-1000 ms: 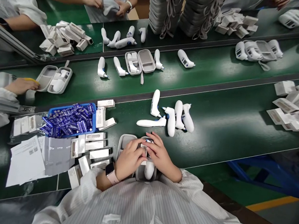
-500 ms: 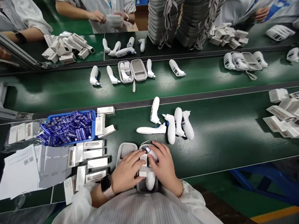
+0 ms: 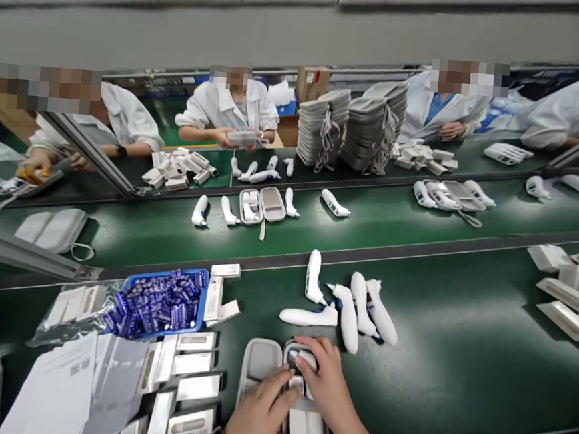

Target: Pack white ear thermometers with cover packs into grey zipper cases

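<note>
In front of me lies an open grey zip case point(image 3: 262, 355), its right half holding a white ear thermometer point(image 3: 313, 429) and small white boxes point(image 3: 298, 423) under a grey strap point(image 3: 309, 404). My left hand point(image 3: 258, 418) reaches over this half from the left, fingers apart and fingertips resting by the small box. My right hand point(image 3: 327, 384) curls over the far end, thumb on the thermometer's blue-tipped head point(image 3: 304, 358) and fingers at the case's rim. Just beyond lie several loose thermometers point(image 3: 349, 319).
Left are a blue tray point(image 3: 203, 300) of purple batteries point(image 3: 162, 304), several white boxes point(image 3: 198, 387) and paper sheets point(image 3: 50, 385). The green belt point(image 3: 394, 218) beyond carries thermometers and an open case point(image 3: 273, 204). Co-workers point(image 3: 238, 109) sit opposite near stacked grey cases point(image 3: 321, 129).
The view has tilted up, so my hands and the case appear lower and the co-workers opposite show more. Both hands remain over the case's right half; the left fingers have shifted slightly.
</note>
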`<state>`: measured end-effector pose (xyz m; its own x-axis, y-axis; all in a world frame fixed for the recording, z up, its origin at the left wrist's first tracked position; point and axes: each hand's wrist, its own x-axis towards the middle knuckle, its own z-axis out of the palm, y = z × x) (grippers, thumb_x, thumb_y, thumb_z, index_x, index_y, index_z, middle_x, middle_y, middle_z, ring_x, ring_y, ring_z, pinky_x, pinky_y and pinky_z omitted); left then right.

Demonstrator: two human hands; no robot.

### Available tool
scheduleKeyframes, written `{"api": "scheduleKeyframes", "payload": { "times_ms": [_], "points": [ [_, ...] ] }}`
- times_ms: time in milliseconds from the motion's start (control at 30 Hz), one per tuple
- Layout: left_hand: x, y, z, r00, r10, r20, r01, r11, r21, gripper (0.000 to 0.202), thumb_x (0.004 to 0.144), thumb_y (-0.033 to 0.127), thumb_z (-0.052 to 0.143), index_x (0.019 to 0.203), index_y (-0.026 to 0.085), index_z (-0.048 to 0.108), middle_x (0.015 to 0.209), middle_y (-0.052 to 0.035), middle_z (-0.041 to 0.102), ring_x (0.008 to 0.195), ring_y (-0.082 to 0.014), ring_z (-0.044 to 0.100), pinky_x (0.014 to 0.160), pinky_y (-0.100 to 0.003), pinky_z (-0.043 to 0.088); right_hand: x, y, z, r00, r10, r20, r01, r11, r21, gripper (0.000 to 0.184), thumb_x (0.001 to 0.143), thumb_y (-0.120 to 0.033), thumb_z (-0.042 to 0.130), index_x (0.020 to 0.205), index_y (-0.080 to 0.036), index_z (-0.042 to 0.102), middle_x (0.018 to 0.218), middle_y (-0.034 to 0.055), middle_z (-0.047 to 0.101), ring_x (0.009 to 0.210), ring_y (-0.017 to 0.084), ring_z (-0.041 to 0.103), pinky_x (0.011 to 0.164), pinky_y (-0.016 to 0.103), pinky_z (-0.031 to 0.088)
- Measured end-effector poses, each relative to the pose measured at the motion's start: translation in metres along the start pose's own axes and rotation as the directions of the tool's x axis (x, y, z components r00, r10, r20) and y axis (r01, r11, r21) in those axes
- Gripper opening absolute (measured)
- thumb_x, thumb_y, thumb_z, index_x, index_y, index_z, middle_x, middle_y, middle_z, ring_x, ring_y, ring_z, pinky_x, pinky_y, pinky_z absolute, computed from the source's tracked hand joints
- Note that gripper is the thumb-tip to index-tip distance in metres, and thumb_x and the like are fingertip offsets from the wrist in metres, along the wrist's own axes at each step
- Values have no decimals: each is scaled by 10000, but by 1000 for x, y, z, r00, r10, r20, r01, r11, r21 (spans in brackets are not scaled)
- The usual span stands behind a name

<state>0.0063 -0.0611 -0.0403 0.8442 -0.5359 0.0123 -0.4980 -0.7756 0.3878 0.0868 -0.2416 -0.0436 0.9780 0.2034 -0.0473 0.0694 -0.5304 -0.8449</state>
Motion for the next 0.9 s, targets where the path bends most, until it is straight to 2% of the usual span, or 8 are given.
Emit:
{"api": "scheduleKeyframes", "payload": {
  "times_ms": [67,167,300,400,533,667,800,900],
  "points": [
    [4,1,4,1000,-3,-15,4,999,50,961,596,635,839,1405,229,516,1413,-191,580,1298,-364,563,1013,-441,560,-5,2,4,994,-7,-110,10,1000,25,290,895,-351,570,1160,-317,681,1095,86,636,1025,315,582,938,569,475],
    [3,10,3,999,-35,-26,38,991,131,985,695,564,813,1523,278,362,1526,-175,455,1388,-399,450,1062,-562,499,-30,9,2,978,41,-203,-18,993,116,412,922,-452,535,1305,-307,574,1291,114,539,1225,327,516,1024,554,453],
    [-3,21,0,999,-51,14,49,995,81,1053,809,637,671,1598,256,88,1629,-175,192,1476,-401,288,1122,-659,364,-72,27,-5,966,236,-104,-206,949,237,539,891,-569,547,1338,-269,532,1227,132,577,1087,298,617,903,461,555],
    [-4,24,-7,997,-58,51,57,998,15,994,835,625,652,1593,303,95,1651,-161,113,1501,-401,217,1145,-690,273,-85,30,-9,949,316,-20,-293,900,322,588,842,-606,599,1289,-225,578,1124,124,651,1013,292,655,907,448,561],
    [-1,22,-17,987,-161,26,163,973,-161,1003,800,513,754,1583,240,191,1620,-186,280,1495,-383,253,1178,-666,239,-76,15,-14,930,365,38,-343,829,441,585,838,-617,595,1240,-194,610,1153,134,687,1079,309,658,990,482,524],
    [0,19,-13,973,-228,-44,210,945,-251,1010,772,389,813,1571,255,211,1545,-172,419,1463,-363,334,1170,-605,325,-70,1,-8,966,257,18,-242,880,408,607,845,-605,598,1296,-201,573,1335,145,622,1227,316,596,1077,511,456],
    [-3,22,-18,983,-146,-114,133,985,-113,974,833,298,758,1585,284,140,1577,-176,373,1455,-382,347,1128,-612,384,-73,-7,-8,976,188,112,-218,880,422,757,790,-578,690,1431,-226,497,1476,139,528,1365,334,492,1141,535,378],
    [-12,17,-41,964,-35,-263,16,997,-72,885,907,417,642,1596,264,110,1614,-162,307,1489,-379,277,1114,-594,413,-65,-18,-39,966,211,148,-258,792,554,699,795,-570,699,1405,-266,548,1471,112,541,1336,350,524,1092,530,438]
  ]
}}
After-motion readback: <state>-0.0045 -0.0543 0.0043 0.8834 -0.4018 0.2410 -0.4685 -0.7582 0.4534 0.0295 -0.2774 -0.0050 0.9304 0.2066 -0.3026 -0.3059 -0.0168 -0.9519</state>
